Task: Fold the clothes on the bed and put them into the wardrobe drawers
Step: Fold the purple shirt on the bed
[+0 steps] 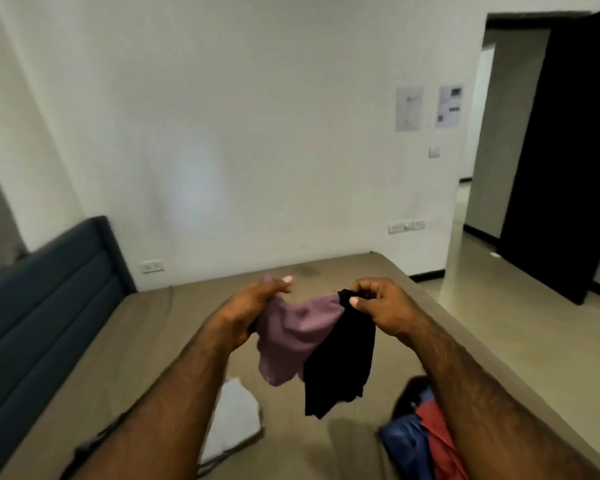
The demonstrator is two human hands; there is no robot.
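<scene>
holding a purple and black garment (312, 344) in the air above the bed (194, 323), left hand (257, 303) clenched on the purple end, right hand (378, 303) pinching the black end. lying on the bed below: white cloth (234, 414), blue and red clothes (420, 438) at lower right.

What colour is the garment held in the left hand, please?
Mauve purple, seen in the head view: the garment hangs from the left hand.
</scene>
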